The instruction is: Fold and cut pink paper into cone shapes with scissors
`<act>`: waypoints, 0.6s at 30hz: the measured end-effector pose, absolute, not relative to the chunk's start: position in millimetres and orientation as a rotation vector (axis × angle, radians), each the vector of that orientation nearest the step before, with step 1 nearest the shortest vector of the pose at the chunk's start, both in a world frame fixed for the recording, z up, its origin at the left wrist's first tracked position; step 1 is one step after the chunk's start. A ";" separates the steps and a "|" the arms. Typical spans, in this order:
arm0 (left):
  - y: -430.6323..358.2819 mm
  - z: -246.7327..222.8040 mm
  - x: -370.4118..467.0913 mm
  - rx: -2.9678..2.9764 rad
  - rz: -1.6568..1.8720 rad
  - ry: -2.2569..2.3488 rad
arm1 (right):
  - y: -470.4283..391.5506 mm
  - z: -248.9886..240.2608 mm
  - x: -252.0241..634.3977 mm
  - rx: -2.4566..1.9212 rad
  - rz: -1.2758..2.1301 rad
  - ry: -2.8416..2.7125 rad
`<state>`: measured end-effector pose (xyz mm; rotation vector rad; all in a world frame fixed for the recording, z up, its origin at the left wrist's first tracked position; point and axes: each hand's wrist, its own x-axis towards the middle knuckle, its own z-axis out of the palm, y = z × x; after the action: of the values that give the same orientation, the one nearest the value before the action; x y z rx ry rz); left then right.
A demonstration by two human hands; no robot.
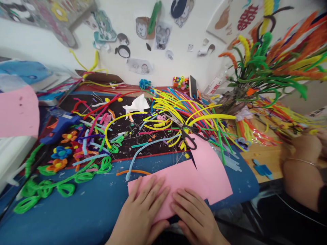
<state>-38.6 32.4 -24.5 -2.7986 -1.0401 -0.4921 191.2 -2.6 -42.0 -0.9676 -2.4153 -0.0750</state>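
Note:
My left hand (pixel 141 209) lies flat on a sheet of pink paper (pixel 178 175), fingers stretched out. Beside it, my right hand (pixel 195 212) rests on the same sheet near its front edge, its fingers also extended. The sheet sits at the front edge of the blue table mat. To its right lies a pink paper piece with a curved edge (pixel 213 166), partly covered by or joined to the sheet; I cannot tell which. Black-handled scissors (pixel 190 132) lie just behind, over the curved piece's upper end. An orange pipe cleaner (pixel 133 172) is behind my left hand.
Yellow pipe cleaners (pixel 168 102) and many others crowd the back. At left are a blue glue gun (pixel 61 124), pipe-cleaner flowers (pixel 61 153), green leaf loops (pixel 66 189) and another pink sheet (pixel 19 112). Another person's arm (pixel 301 170) is at far right.

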 end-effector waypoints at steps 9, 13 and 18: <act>31.3 -29.1 -39.2 -2.779 -0.474 -1.045 | -9.0 -60.8 200.5 -0.982 -0.110 -2.408; 35.2 -27.2 -40.8 -2.787 -0.446 -1.043 | -10.8 -64.7 206.4 -0.934 -0.156 -2.487; 17.1 -38.4 -23.4 -2.699 -0.504 -1.201 | -11.2 -65.2 210.3 -0.882 -0.239 -2.578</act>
<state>-23.4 17.1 -38.4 -2.6992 -1.2005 -0.5044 210.3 -11.2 -65.2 -0.8817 -2.5775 -0.2390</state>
